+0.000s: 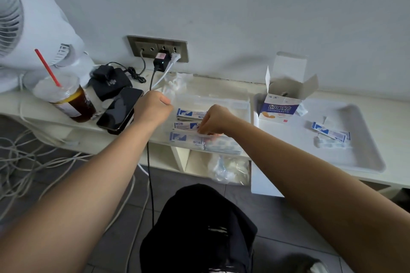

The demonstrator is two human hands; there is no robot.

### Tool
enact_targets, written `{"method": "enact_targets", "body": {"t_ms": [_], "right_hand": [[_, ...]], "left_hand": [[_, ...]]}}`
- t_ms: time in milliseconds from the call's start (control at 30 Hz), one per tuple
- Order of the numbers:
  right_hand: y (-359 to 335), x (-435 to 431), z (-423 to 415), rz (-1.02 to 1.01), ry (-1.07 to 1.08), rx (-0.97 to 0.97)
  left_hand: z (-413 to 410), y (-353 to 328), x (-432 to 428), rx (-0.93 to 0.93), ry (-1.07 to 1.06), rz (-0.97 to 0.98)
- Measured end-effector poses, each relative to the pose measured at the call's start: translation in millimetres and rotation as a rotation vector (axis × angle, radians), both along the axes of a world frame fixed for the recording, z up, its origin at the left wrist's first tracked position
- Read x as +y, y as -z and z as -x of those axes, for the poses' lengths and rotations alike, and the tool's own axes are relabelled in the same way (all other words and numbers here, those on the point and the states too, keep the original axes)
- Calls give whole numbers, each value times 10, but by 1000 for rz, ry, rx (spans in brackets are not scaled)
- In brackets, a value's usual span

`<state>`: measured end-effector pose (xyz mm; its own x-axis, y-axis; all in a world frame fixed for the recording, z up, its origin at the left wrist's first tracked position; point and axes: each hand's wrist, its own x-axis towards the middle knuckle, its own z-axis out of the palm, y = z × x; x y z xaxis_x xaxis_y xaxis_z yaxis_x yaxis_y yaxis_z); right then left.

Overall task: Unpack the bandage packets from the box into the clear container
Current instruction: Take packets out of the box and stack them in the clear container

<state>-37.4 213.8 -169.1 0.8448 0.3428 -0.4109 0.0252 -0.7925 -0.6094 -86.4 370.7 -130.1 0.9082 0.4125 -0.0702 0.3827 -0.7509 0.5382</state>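
Bandage packets [188, 113] lie in blue-and-white rows inside the clear container [224, 100], which sits on the white tabletop [221, 86] in front of me, against the wall. My right grip [214, 120] reaches down into the container with the fingertips [202, 130] bent together, pinching one of the packets in the middle row. My left grip [153, 106] is curled tight at the container's far left corner, beside some crumpled clear film [177, 83]; whether it clasps the rim or the film I cannot tell. To the right a white tray [367, 158] rests on the tabletop, and the bandage box [278, 109] stands upright on its near-left part with its top flaps open. A few more loose packets [330, 133] lie on the tray, well apart from the box. On my left are a black phone [119, 110] lying flat just beside my left wrist, an iced drink cup [66, 101] with a red straw [47, 67], a black pouch [111, 81] and a white fan [26, 20]. A wall socket [158, 47] holds a black charger [160, 62], whose cable hangs down past the tabletop's edge.
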Motion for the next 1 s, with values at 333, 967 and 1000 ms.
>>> {"method": "enact_targets", "body": {"t_ms": [333,967,1000], "right_hand": [[19,0,30,51,-32,-249],[-24,-123,-35,-63,115,64],[-53,-148,-27,-78,106,67]], "left_hand": [[12,22,0,-12,38,-73],[-240,248,-384,305,446,-379],[-253,254,-386,306,442,-369]]}}
